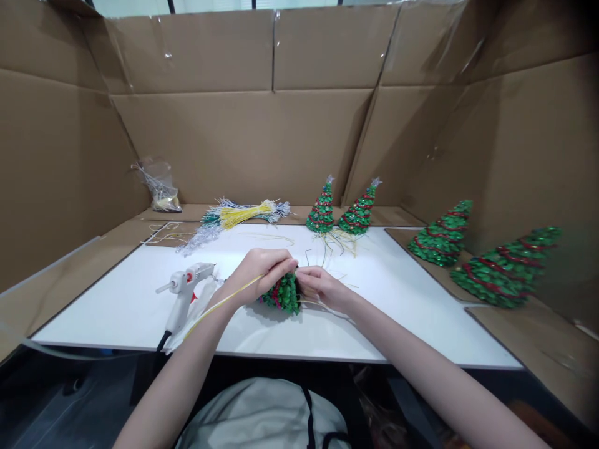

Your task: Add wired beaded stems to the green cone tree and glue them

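A small green tinsel tree with red trim [282,295] lies tipped on the white board [397,293], between both hands. My left hand [259,272] is closed over its top, and a yellow strand [219,304] runs from that hand back along my forearm. My right hand [321,287] is closed in a pinch against the tree's right side; what its fingers hold is too small to name.
A white glue gun [186,292] lies left of my hands. Bundles of yellow, green and silver strands [234,216] sit at the back. Two finished trees [339,212] stand behind, two larger ones [477,255] lie right. Cardboard walls [262,137] surround the board.
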`<state>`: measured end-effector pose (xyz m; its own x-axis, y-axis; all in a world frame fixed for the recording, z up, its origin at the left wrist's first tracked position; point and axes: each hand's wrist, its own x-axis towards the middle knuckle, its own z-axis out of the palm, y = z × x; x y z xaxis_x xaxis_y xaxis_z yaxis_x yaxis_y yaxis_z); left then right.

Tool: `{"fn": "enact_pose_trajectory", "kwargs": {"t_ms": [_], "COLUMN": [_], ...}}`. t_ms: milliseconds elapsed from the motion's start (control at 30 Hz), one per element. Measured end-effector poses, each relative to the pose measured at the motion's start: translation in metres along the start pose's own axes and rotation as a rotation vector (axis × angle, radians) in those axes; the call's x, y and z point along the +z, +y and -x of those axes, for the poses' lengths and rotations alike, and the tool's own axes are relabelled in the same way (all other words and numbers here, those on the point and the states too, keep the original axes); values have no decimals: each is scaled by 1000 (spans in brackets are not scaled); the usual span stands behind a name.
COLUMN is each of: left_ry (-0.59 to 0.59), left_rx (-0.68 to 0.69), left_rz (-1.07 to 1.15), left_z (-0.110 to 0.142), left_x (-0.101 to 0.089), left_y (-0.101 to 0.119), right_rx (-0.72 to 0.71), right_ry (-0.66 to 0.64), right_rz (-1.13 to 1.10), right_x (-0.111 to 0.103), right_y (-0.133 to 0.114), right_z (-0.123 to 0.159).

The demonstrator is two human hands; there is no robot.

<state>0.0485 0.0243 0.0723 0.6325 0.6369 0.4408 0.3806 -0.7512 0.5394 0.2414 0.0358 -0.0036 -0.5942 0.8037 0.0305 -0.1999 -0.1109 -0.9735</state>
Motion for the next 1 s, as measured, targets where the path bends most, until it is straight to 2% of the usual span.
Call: {"fn": "enact_pose_trajectory", "kwargs": {"t_ms": [133,367,567,767,1000], "left_ry": [31,2,17,114,67], "left_rx": [-45,-42,-61,-93,-87], "left_rz": [-46,-100,18,159,155], "left_z": [0,0,3,6,2], "left_x": [4,8,6,2,6], "left_y": [-3,-7,-7,-13,-15], "right_rx": [5,6,2,-6,4], "right_ry": [10,-2,-23,-22,-24], "right_rz": [-14,-23,-22,-6,-5], "right_x": [-1,-1,-2,-2,0], "right_y": [1,3,1,2,0], "right_z": [-1,-1,0,0,1]}}
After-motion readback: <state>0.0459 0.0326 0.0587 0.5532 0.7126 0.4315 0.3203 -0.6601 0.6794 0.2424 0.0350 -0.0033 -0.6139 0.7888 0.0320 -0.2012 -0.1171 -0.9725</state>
